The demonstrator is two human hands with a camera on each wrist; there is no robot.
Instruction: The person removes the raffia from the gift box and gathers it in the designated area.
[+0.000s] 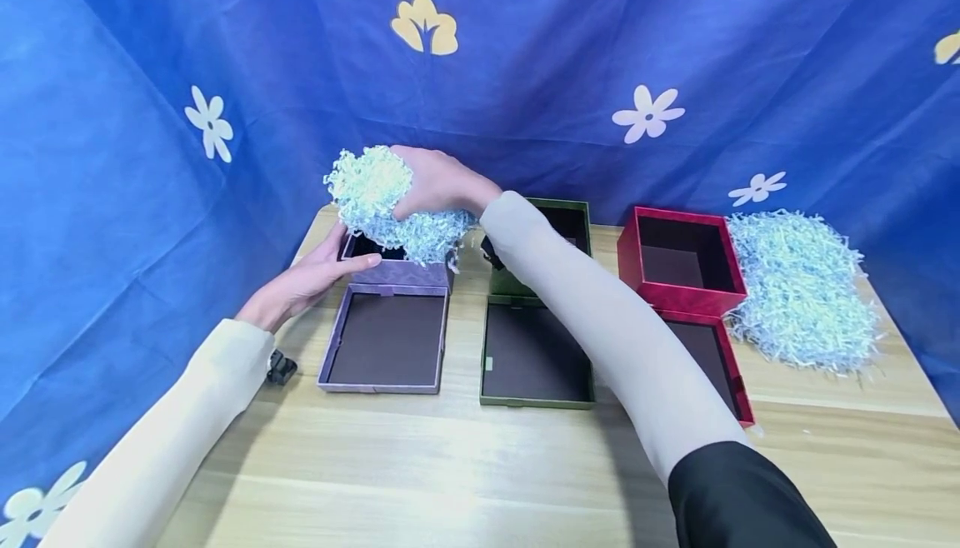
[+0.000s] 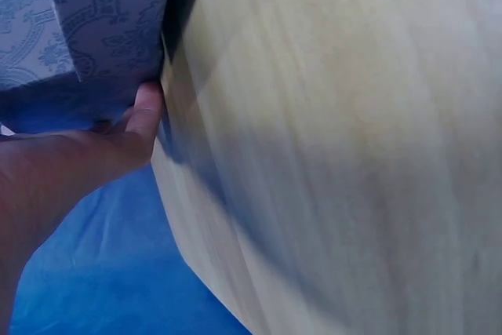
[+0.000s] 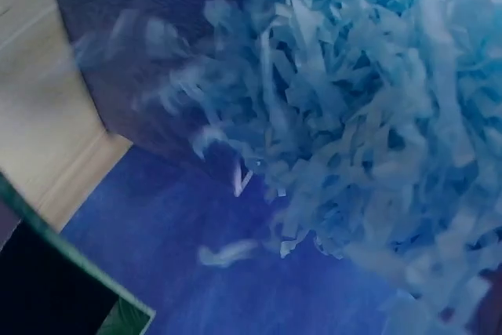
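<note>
My right hand (image 1: 431,181) grips a clump of pale blue shredded paper (image 1: 378,194) above the purple box (image 1: 401,269); strands hang down over the box's far rim. The right wrist view is filled with this shredded paper (image 3: 369,115) above the purple box (image 3: 125,52). My left hand (image 1: 322,273) rests against the left side of the purple box, thumb along its front corner. In the left wrist view the thumb (image 2: 145,119) presses the patterned purple box wall (image 2: 102,13). The purple lid (image 1: 386,348) lies flat in front of the box.
A green box (image 1: 573,223) with its lid (image 1: 534,356) stands in the middle, a red box (image 1: 678,261) with its lid (image 1: 708,356) to the right. A large heap of shredded paper (image 1: 798,290) lies at the far right. Blue flowered cloth (image 1: 525,73) hangs behind the wooden table (image 1: 465,473).
</note>
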